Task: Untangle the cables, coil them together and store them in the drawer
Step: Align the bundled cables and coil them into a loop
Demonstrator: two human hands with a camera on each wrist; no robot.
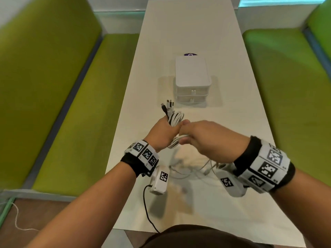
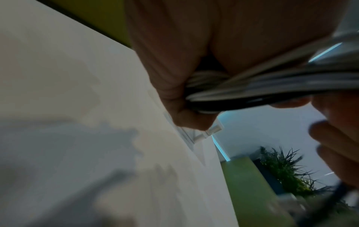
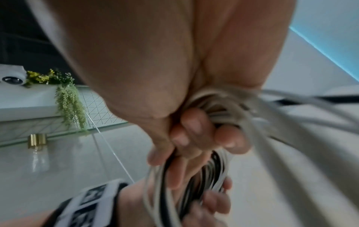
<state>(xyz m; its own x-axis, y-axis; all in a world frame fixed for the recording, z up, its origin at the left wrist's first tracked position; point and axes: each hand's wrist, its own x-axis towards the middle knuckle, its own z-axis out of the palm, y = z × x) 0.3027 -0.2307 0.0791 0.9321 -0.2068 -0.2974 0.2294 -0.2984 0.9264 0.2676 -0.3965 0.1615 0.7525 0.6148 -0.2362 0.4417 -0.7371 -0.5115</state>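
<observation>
A bundle of white and black cables (image 1: 174, 120) is held above the white table (image 1: 232, 122). My left hand (image 1: 163, 134) grips the coiled loops, with several plug ends (image 1: 168, 104) sticking up past its thumb. My right hand (image 1: 200, 138) is curled round the cable strands (image 3: 217, 110) right beside it, knuckles touching. In the left wrist view the fist closes on the cables (image 2: 223, 90). Loose cable tails (image 1: 202, 169) trail on the table under my right wrist. The small white drawer unit (image 1: 192, 81) stands beyond the hands with both drawers closed.
Green benches (image 1: 71, 113) run along both sides of the table. A dark purple object (image 1: 190, 54) lies behind the drawer unit. A black wire (image 1: 148, 215) hangs from my left wrist camera over the near table edge.
</observation>
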